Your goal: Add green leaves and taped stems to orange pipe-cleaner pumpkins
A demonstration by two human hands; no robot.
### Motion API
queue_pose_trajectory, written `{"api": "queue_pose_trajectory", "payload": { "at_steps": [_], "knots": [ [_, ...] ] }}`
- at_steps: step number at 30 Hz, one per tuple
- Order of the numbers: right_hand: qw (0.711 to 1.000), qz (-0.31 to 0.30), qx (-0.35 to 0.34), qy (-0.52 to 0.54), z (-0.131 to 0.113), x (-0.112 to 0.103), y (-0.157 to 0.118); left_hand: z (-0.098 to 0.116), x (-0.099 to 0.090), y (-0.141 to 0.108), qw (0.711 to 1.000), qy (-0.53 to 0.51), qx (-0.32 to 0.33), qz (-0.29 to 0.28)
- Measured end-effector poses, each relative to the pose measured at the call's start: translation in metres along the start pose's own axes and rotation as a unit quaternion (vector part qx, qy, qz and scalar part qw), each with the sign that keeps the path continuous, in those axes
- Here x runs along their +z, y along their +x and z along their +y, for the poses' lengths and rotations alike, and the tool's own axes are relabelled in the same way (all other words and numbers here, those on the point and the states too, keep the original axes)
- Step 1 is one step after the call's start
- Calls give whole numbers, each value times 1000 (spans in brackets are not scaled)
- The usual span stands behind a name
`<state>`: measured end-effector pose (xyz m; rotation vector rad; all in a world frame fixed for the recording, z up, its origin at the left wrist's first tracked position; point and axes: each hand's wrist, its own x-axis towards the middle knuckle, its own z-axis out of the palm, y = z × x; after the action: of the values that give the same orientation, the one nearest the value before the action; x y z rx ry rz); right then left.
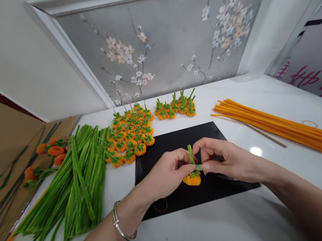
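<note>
The left hand (165, 175) and right hand (231, 160) are pinching a pale green strip (199, 167) in their fingers (186, 169) atop an orange ornament (192, 180).

A head-worn camera looks down from close above the white table (204, 228); it faces the floral panel (165, 37).

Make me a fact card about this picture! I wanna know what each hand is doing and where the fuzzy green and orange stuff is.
Left hand: fingers closed at the green top of a little orange pumpkin shape
Right hand: pinching a pale green strip at that top
Underneath: black mat
Left side: fuzzy green sticks, with darker orange pieces beyond
Right side: fuzzy orange sticks
Far side: two groups of similar pumpkin shapes, bigger group left, smaller group right
</note>
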<state>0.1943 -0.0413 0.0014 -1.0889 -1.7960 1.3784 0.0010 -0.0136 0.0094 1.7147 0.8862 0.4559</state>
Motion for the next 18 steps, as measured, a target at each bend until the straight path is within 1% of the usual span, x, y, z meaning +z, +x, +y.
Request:
{"api": "queue_pose_trajectory", "payload": {
  "at_steps": [4, 7, 13, 18],
  "knots": [
    [1000, 7, -14, 22, 2, 2, 1, -2, -2, -1, 998, 58, 24, 18],
    [999, 3, -13, 39, 2, 2, 1, 0, -4, -2, 997, 67, 25, 9],
    [996, -8, -11, 83, 2, 0, 2, 6, -9, -2, 999, 31, 14, -26],
    [992, -26, -9, 121, 7, -3, 2, 9, -11, -3, 998, -36, -10, -52]
  ]
}}
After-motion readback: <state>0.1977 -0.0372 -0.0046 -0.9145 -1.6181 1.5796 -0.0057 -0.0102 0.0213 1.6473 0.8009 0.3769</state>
